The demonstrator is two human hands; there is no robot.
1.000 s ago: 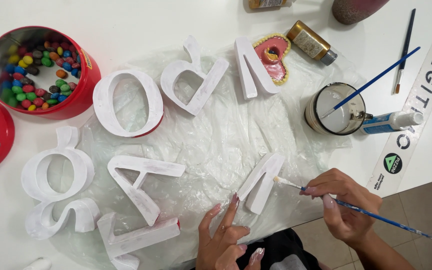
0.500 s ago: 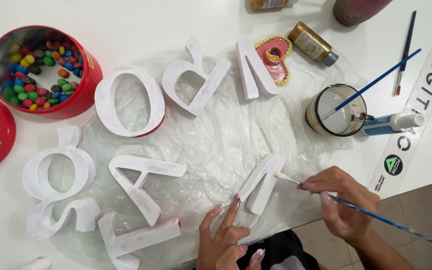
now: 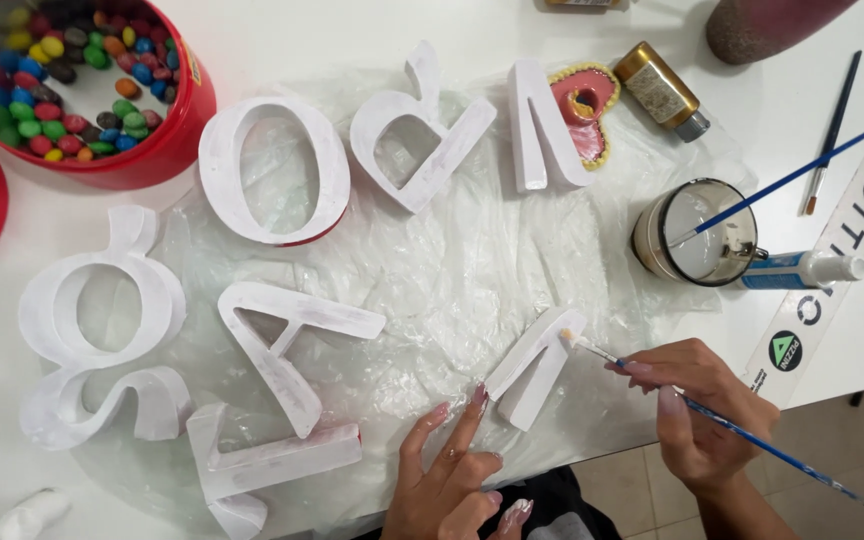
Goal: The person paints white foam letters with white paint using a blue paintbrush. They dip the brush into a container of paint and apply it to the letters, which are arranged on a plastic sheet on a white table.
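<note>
White table (image 3: 352, 30), plastic sheet (image 3: 452, 270), red candy tin (image 3: 167, 150), glass jar (image 3: 697, 235)

Right hand (image 3: 697, 415) gripping blue-handled brush (image 3: 722, 425), bristle tip on white bar-shaped letter (image 3: 535, 365), left hand (image 3: 452, 475) fingertips steadying it, plastic sheet (image 3: 452, 270) beneath, on white table (image 3: 332, 40).

A: What carries it all?
B: A white table (image 3: 282, 30), smooth and evenly lit, filling the view from 9 o'clock round to 3 o'clock, with a crumpled clear plastic sheet (image 3: 452, 270) spread over its middle.
A: And the floor?
B: Pale beige tiles (image 3: 632, 490) with thin grout lines show past the table edge at 5 o'clock
</note>
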